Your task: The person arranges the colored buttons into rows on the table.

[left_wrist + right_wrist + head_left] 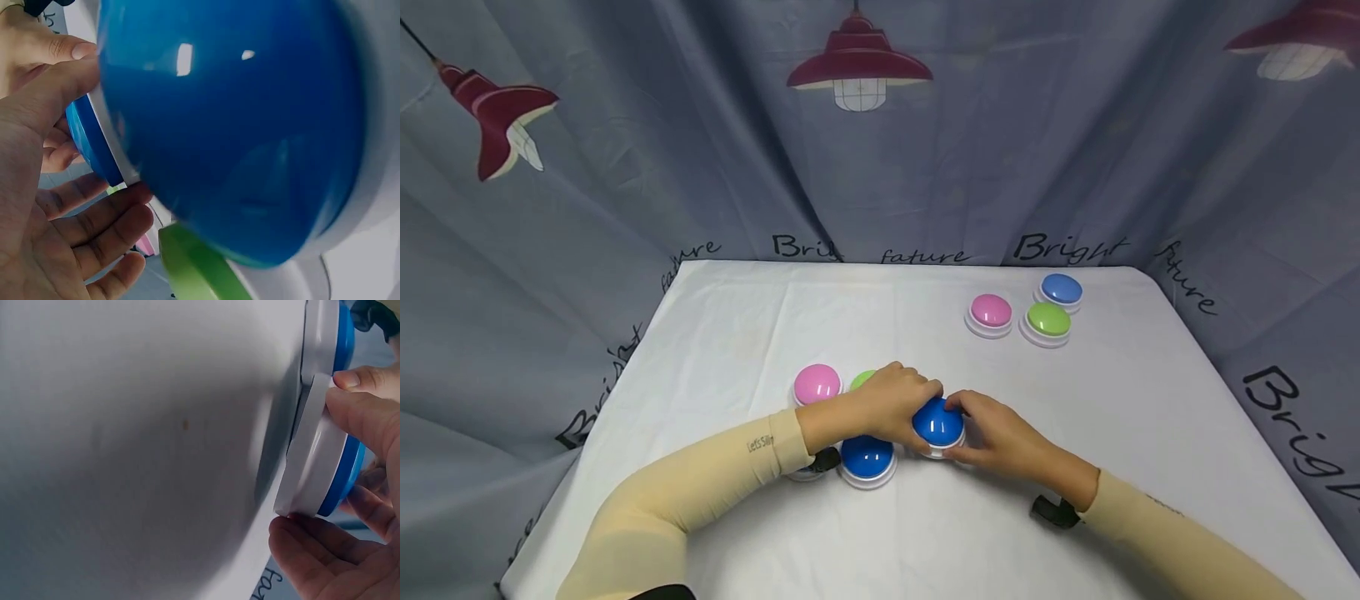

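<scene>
A blue dome push button (938, 422) on a white round base is held between the two hands. From its left side my left hand (895, 406) grips it, thumb at the near edge and a finger at the far edge. My right hand (997, 433) holds the opposite side between thumb and fingers. In the right wrist view the white base (310, 456) is tilted, one edge lifted off the cloth. A second blue button (867, 457) sits just left of it, and looms large in the left wrist view. Behind the left hand, a green button (862, 379) is mostly hidden.
A pink button (817, 384) stands left of the green one, and another base shows partly under the left forearm. At the far right of the white table (737, 333) are another pink button (991, 311), a green button (1048, 319) and a blue button (1062, 289). Grey curtains (865, 183) surround the table.
</scene>
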{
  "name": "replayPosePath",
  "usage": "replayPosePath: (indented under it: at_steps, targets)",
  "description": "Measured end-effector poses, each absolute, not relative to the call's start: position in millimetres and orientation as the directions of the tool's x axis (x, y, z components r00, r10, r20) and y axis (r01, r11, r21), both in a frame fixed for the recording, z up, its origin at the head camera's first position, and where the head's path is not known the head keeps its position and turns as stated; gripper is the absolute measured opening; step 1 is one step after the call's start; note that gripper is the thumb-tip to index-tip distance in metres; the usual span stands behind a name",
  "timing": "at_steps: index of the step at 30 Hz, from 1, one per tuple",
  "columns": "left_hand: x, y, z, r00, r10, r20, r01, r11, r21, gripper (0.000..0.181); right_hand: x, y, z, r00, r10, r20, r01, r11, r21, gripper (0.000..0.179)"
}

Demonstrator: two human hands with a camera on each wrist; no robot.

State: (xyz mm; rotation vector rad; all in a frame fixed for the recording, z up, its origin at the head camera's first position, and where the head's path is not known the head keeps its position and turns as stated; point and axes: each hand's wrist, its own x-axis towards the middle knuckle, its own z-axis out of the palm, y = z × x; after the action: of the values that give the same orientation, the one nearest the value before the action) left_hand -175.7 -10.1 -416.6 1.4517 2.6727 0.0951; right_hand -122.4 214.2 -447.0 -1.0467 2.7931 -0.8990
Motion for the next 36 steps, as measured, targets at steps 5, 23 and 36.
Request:
replayPosePath:
  at_steps: [5, 23, 36]
  targets:
    - [-165, -12, -420, -0.542, 0.838, -0.059, 0.834, 0.546, 0.078, 0.078, -115, 212, -450, -0.761, -0.619, 0.193, -0.621, 0.611, -0.491, 0.061]
    - [-138, -16, -423, -0.517, 0.854, -0.064, 0.855, 0.519, 0.019, 0.077, -88, 205, -455, -0.74, -0.647, 0.183, -0.655, 0.631, -0.416, 0.063]
    - [-135, -19, -427, -0.52, 0.853, -0.049, 0.853, 0.521, 0.018, 0.078, -85, 204, -456, -0.751, -0.64, 0.162, -0.637, 0.636, -0.436, 0.064]
